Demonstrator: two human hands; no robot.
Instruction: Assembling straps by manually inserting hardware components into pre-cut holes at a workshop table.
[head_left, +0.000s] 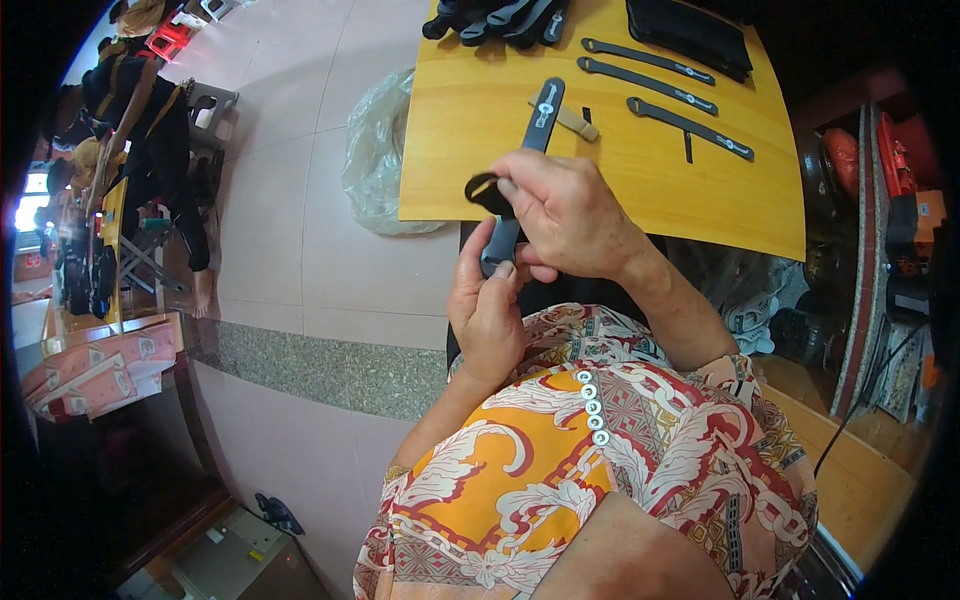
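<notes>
A dark grey strap (502, 238) runs between my hands above the near edge of the yellow table (700, 200). My left hand (485, 320) grips its lower end, thumb on top. My right hand (575, 215) is closed, thumb and forefinger pinching a black curled strap end (487, 190). A grey strap length with a pale mark (543, 112) extends beyond my right hand over the table; whether it joins the held strap is hidden. A small beige strip (577, 122) sits beside it. Three similar straps (690, 128) with looped ends lie farther right.
A heap of black and grey straps (500, 22) and a black stack (690, 38) lie on the table's far side. A clear plastic bag (378, 155) hangs at its left edge. Shelving (860, 260) stands right. Another person (135, 130) is at a table far left.
</notes>
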